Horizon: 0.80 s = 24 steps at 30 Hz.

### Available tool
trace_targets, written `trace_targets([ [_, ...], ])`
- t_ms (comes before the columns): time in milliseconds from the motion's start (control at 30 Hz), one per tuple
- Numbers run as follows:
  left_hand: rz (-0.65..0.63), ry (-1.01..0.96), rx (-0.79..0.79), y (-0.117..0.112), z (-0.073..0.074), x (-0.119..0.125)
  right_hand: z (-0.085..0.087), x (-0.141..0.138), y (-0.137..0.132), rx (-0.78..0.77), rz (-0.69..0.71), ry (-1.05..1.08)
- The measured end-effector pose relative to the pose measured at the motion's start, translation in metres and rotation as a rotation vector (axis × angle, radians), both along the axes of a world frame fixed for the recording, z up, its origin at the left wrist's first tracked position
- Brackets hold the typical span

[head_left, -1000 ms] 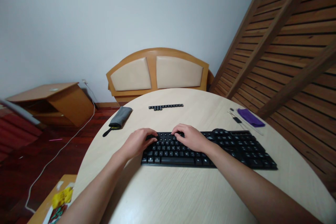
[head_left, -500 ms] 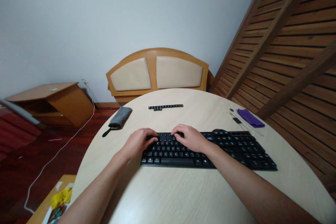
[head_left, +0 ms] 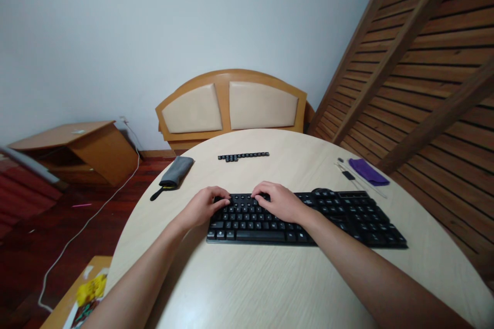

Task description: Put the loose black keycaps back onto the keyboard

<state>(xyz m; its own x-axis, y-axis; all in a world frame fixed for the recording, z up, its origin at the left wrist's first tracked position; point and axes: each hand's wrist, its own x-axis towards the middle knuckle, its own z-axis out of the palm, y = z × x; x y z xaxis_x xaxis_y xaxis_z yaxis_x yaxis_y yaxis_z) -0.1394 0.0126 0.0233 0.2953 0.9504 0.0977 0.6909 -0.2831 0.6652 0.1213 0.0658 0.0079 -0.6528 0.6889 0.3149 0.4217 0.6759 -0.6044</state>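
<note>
1. In the head view, the black keyboard (head_left: 259,235) lies flat on the pale round bench (head_left: 262,285), its long side facing the person. It sits as it did half a second ago.
2. The left hand (head_left: 201,206) is at the keyboard's upper left corner, its fingers bent over the top rows. The thumb has drawn a little nearer the forefinger, and the dark gap between them looks narrower than in the earlier frame. Whether they pinch a key is too small to tell.
3. The right hand (head_left: 283,202) covers the upper middle keys, fingers curled and thumb tucked under, with no clear change in its pose. Whether these fingers grip anything, I cannot tell; the tips merge with the dark keys.
4. Beyond the keyboard, a line of small black keycaps (head_left: 247,155) with a shorter row just in front stands apart from both hands, unchanged.
5. The grey pouch (head_left: 178,171) rests near the bench's left edge, its black loop toward the person. The purple cloth (head_left: 368,172) is on the right side, with a small dark piece (head_left: 348,175) and thin pale cords near it. All of these have stayed put; the whole scene sits only very slightly differently in view.
</note>
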Motion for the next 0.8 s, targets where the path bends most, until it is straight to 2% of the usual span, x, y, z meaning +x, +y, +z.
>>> trace_targets([
  [200,0.042,-0.091,-0.11,0.0,0.0,-0.002,0.0,0.0,0.0,-0.002,0.003,0.004],
  [600,0.026,0.27,0.108,-0.01,0.012,0.004,-0.001,0.0,0.0,0.003,0.0,0.004],
  [800,-0.033,0.214,0.112,-0.008,0.011,0.002,-0.001,0.0,0.0,0.004,-0.002,-0.003],
])
